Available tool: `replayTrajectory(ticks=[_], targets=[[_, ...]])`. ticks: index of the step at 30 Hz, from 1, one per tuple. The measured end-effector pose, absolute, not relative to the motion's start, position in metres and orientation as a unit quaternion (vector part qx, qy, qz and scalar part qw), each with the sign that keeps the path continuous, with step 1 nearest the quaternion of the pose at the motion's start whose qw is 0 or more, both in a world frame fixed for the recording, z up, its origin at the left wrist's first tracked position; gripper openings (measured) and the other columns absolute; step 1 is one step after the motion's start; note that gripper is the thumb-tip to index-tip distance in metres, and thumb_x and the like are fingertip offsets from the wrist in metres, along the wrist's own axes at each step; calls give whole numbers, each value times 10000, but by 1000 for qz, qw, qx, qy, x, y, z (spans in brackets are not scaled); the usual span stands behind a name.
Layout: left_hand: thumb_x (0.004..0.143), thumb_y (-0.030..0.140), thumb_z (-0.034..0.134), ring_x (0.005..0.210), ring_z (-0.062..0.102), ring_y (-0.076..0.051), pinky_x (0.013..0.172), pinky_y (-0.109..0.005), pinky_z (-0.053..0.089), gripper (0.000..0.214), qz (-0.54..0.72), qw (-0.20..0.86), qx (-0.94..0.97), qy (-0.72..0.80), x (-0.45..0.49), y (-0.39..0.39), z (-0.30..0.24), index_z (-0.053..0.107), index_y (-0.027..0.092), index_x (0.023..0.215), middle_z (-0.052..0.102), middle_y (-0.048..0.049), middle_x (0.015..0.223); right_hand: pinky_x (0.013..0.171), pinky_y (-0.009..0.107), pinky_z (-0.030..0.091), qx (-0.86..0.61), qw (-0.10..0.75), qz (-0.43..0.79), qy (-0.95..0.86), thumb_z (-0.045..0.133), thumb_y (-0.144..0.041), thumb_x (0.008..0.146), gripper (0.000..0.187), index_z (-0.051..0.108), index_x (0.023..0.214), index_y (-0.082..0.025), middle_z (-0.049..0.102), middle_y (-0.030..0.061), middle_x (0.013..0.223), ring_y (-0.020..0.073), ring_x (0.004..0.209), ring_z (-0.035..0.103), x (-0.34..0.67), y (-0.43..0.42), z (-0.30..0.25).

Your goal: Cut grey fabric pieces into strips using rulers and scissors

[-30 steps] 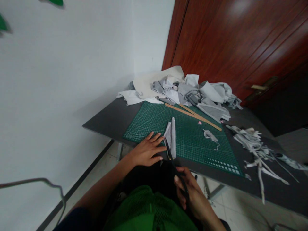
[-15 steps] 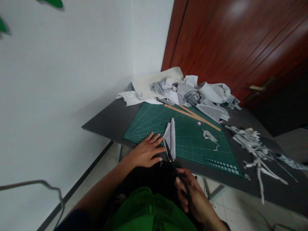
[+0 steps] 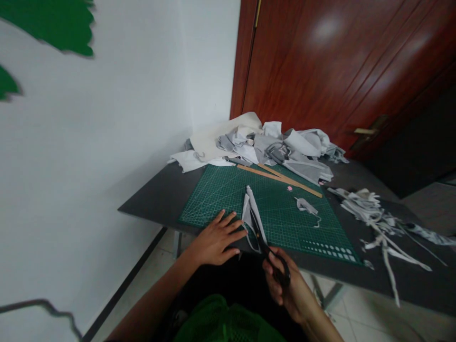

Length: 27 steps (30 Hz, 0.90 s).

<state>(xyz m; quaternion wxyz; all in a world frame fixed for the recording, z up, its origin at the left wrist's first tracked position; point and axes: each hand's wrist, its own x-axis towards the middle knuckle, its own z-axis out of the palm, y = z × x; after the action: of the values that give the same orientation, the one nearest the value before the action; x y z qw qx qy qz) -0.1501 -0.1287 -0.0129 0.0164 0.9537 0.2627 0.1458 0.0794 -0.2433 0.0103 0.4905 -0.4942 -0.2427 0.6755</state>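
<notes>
My left hand (image 3: 218, 237) lies flat with fingers spread on the near left edge of the green cutting mat (image 3: 221, 187), its fingertips touching a narrow grey fabric strip (image 3: 249, 204). My right hand (image 3: 285, 287) grips the black handles of a pair of scissors (image 3: 265, 247) just off the table's near edge. The scissor blades run up into the near end of the strip, which is split into two thin tails there.
A pile of grey and white cloth (image 3: 263, 142) sits at the back of the dark table (image 3: 156, 199), with two wooden rulers (image 3: 281, 178) in front of it. A small scrap (image 3: 306, 206) lies on the mat. Cut strips (image 3: 377, 216) are heaped at the right. A brown door (image 3: 338, 71) stands behind.
The scissors have advanced further up the strip, splitting its near end wider. The strip's far end has swung slightly. The camera view has tilted up and shifted. My left hand stays flat.
</notes>
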Motion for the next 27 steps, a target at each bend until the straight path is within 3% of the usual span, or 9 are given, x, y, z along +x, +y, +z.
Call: replayTrajectory(ticks=[4,8,12,15,17,20,22,25,27], targets=[[976,485,567,1504,353,-314,1279,-554,161,641,148,37,955,256,-145,-134,-12,413,243,1549,536,-63,1531,273,144,309,-502,495,672,-228,849,-648,690,630,517,1055,-255,537,-103,671,28,350,356,80,-257,-2],[960,543,574,1466,381,-325,1262,-527,217,625,162,55,952,256,-136,-138,-8,499,200,1477,563,-83,1487,262,160,324,-502,471,689,-226,845,-688,669,703,500,1112,-265,558,-102,681,35,327,378,89,-277,-18],[1020,510,492,1210,575,-251,1095,-433,423,378,185,99,939,272,-120,-132,2,690,226,1170,704,-53,1194,271,157,335,-491,470,703,-212,839,-682,688,702,504,1142,-263,562,-99,698,30,338,385,94,-284,-20],[1074,432,392,943,638,-211,903,-377,503,446,183,85,921,333,-101,-124,9,699,207,840,713,-39,872,270,149,317,-481,484,702,-205,847,-683,674,706,511,1133,-264,567,-94,701,30,345,390,92,-283,-20],[1065,466,416,897,648,-227,874,-391,518,468,186,37,910,368,-86,-117,12,694,189,811,700,-63,818,271,146,308,-473,489,703,-206,847,-681,678,688,512,1112,-264,567,-94,698,29,342,390,89,-283,-21],[1064,371,443,1198,610,-266,1050,-437,465,329,211,-24,908,361,-65,-109,11,706,174,1061,718,-93,1144,272,144,301,-469,491,705,-203,846,-686,677,683,512,1095,-261,550,-101,676,30,340,391,86,-282,-23],[1066,370,445,1449,432,-263,1190,-425,358,393,205,-26,934,292,-56,-106,7,583,151,1361,605,-102,1438,273,142,297,-466,496,706,-196,844,-688,679,691,510,1107,-262,545,-106,668,28,338,383,85,-283,-24],[1078,441,395,1535,323,-224,1242,-393,294,588,156,5,956,248,-56,-104,-2,334,117,1565,453,-137,1596,286,136,305,-451,508,708,-192,830,-661,723,660,508,1140,-265,556,-103,693,21,351,374,85,-284,-28],[1079,489,363,1535,329,-244,1249,-413,281,642,138,16,948,285,-63,-104,-9,300,91,1579,409,-176,1617,297,133,312,-447,514,706,-192,817,-642,755,631,512,1158,-265,568,-96,718,16,364,376,85,-284,-31]])
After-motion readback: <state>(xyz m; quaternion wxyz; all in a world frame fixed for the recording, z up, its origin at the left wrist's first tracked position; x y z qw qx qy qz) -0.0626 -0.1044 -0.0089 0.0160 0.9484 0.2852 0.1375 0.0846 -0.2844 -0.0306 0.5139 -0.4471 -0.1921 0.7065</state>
